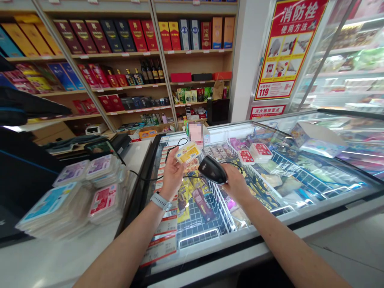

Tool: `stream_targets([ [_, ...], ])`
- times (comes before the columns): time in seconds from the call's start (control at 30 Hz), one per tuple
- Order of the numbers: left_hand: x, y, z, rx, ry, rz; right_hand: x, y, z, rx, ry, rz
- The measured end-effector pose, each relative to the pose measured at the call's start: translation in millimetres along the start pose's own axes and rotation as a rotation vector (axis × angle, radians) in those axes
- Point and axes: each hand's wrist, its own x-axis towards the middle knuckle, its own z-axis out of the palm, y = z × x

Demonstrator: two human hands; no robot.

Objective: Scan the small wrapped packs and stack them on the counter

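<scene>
**Scanning a yellow-labelled pack**

In the head view, I judge I'm at the scanning step: my left hand (pixel 174 176) pinches a flat yellow-labelled pack (pixel 187 153) between thumb and fingers, while my right hand (pixel 235 183) is wrapped around the grip of a black barcode scanner (pixel 212 170). Both are above the glass top of a chest freezer (pixel 336 204). Stacked packs (pixel 57 204) sit on the surface (pixel 39 264) to my left.

The next move, I'd say, calls for lining the pack's barcode up with the scanner's window; I can't tell whether it has read yet. The scanner's head points left, towards the pack. The pack's long axis runs roughly left to right, its right end slightly farther from me.
</scene>
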Motion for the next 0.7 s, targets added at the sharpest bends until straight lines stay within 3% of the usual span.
stream_targets([
  [0.7, -2, -5, -2.8, 0.064, 0.071, -0.013, -5, -18, -7, -0.064, -0.044, 0.106],
])
